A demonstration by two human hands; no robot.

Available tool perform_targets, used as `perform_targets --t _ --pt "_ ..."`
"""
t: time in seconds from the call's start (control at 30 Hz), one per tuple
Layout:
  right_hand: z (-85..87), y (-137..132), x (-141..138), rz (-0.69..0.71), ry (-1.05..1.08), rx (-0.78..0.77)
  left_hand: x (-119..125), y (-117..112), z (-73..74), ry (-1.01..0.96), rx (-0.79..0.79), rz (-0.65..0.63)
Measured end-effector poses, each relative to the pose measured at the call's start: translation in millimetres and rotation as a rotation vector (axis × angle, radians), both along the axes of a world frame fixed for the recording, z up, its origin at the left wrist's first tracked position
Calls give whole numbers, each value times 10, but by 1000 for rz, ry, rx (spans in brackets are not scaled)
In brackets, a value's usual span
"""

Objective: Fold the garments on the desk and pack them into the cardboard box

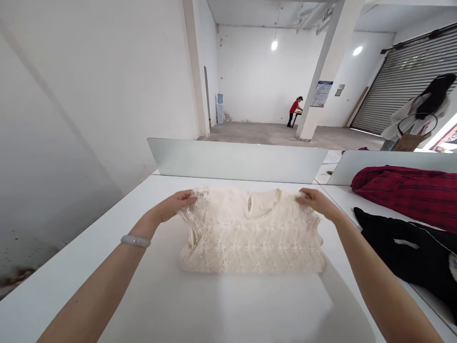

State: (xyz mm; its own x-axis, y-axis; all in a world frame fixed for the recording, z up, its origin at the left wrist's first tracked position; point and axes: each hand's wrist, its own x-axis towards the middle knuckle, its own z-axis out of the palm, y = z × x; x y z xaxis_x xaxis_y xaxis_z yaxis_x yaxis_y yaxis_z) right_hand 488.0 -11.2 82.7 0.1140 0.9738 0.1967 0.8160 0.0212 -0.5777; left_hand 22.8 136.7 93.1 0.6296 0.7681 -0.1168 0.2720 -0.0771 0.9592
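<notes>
A cream floral lace top (250, 233) lies flat on a white table (214, 305), directly ahead of the wearer at 12 o'clock, with its hem toward the wearer and its round neckline with keyhole opening (249, 203) at the far side. The left hand (171, 206), at 11 o'clock, holds the top's left-side shoulder edge, its fingers (189, 198) closed on the lace. The right hand (316, 202), at 1 o'clock, holds the opposite shoulder edge in the same way, its fingers (302, 198) also closed on the fabric. A pale bangle (135, 241) is worn on the left wrist. At 2 o'clock, a red plaid garment (407, 195) and a black garment (410, 250) lie on an adjoining white table section (339, 202), just beside the right forearm, and not touching the lace top. Two low mirrored panels (232, 159) (392, 164) stand along the far table edges. Well beyond them at 12 o'clock, a person in a red shirt (294, 106) stands bent toward a small stand (295, 119). At 2 o'clock, a long-haired person (424, 107) stands near a grey roller shutter (403, 81).
</notes>
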Motion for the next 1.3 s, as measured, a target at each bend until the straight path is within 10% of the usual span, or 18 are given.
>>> perform_targets --t 0.13,0.4,0.8,1.3 --pt "29 352 97 -124 -30 47 209 341 -102 100 167 204" --pt "-958 740 -36 -355 -115 -13 518 703 -895 304 274 561" --pt "-788 86 538 -576 162 -113 -8 264 -787 213 26 632" --pt "-776 -185 -301 -536 60 -124 295 -564 -777 535 297 574"
